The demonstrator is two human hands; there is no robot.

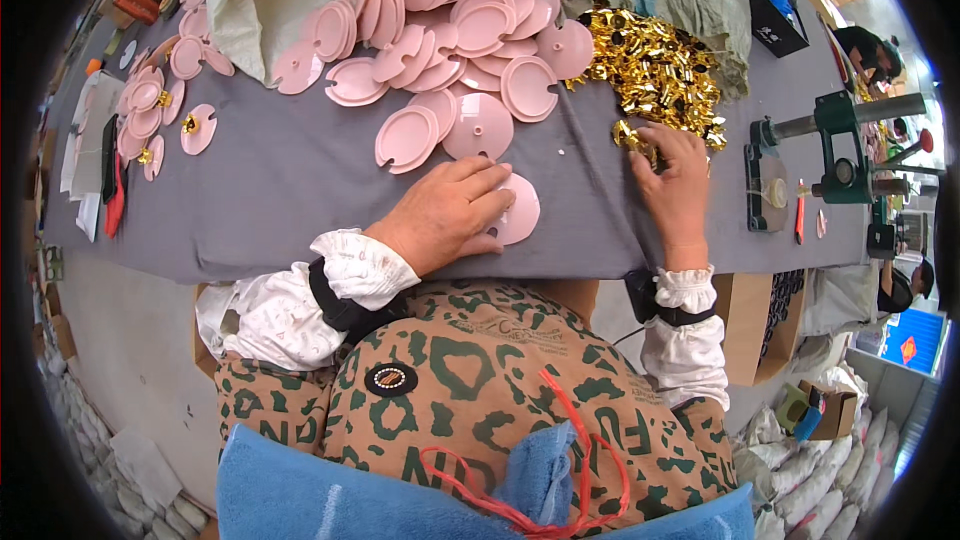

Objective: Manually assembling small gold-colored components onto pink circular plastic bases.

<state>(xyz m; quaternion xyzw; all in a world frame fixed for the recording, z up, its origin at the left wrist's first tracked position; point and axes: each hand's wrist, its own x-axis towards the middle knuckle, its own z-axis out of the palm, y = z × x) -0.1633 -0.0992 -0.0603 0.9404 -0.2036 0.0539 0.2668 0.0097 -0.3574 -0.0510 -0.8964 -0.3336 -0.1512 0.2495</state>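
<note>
Along the near edge of the gold pile (660,65): I have the right hand (672,175) reaching in, thumb and fingers curved about the gold pieces; whether that grip has closed on one, I cannot tell.
Left hand (440,210): nearer the body and left of the gold pile, fingers across a pink lid (522,210) on the bench (300,190); clamped or merely pressing, I cannot tell.
Pink lid heap (480,125): left of the gold pile, loosely overlapped.
Handling: I'd single out one piece at the pile's fringe (they look ready to snag) and hold the lid lightly, since its glossy face may skid.
</note>
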